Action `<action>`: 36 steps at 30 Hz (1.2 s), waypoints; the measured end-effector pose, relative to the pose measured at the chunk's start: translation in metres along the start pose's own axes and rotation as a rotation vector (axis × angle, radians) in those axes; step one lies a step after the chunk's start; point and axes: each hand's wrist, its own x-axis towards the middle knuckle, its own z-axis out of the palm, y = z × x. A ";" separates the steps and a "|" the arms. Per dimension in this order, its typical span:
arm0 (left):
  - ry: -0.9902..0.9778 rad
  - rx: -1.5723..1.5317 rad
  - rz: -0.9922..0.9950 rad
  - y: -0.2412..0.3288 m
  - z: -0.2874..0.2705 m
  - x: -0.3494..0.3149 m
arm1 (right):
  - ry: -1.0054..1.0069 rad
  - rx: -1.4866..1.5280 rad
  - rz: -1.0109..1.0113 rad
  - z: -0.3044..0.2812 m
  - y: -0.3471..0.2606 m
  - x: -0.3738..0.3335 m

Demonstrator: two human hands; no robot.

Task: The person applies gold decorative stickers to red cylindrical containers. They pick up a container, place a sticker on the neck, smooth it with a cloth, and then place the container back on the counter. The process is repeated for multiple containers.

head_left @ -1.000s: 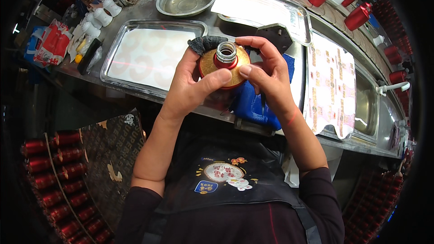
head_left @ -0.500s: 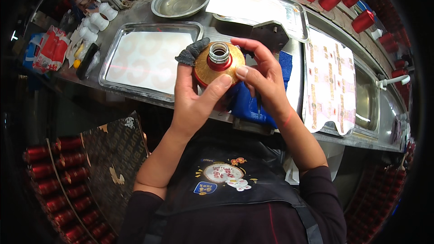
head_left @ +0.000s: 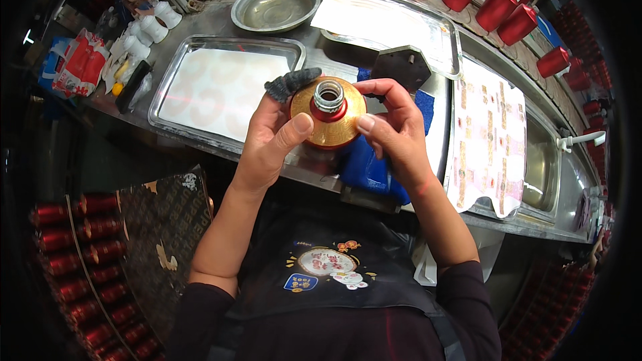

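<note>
Holding bottle (head_left: 328, 113) with both hands, neck open

At left, white jars (head_left: 148, 30), then tray (head_left: 241, 41) with pale sheet inside. Next, with left hand (head_left: 264, 150), grasping the bottle: thumb laid on gold shoulder, other fingers reaching round the side, up to dark cloth (head_left: 294, 83). In the middle, bottle between both hands; impossible to tell about any support from below. With right hand (head_left: 404, 144), grasping the opposite side: thumb at the rim, forefinger bent behind. Could perhaps slip or twist after loosening of one thumb, because of smooth round body. Could also collect lint from the cloth, because of uncapped neck. Just beyond right hand, dark block (head_left: 404, 70): possible dent or scratch from careless swing to there. At far right, printed sheet (head_left: 491, 137), well apart from the bottle
</note>
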 end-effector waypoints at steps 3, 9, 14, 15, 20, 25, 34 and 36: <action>0.015 -0.061 -0.006 -0.001 0.000 0.000 | -0.036 -0.002 0.008 -0.005 0.001 0.005; -0.005 -0.045 0.001 0.005 0.003 0.001 | -0.063 0.029 0.049 -0.008 -0.003 0.009; 0.021 0.058 -0.062 0.009 0.012 0.001 | -0.095 -0.028 0.109 -0.010 -0.008 0.010; 0.025 0.042 -0.070 0.011 0.012 0.001 | -0.109 -0.002 0.123 -0.011 -0.009 0.011; 0.003 0.033 -0.044 0.015 0.013 0.000 | -0.112 -0.015 0.098 -0.007 -0.012 0.013; 0.009 0.045 -0.036 0.013 0.018 -0.004 | -0.125 -0.060 0.128 -0.003 -0.019 0.013; 0.093 -0.069 0.005 0.011 0.012 -0.004 | -0.121 -0.132 0.098 -0.003 -0.014 0.009; 0.083 -0.057 0.051 0.009 0.013 -0.004 | -0.124 -0.067 0.120 -0.003 -0.014 0.007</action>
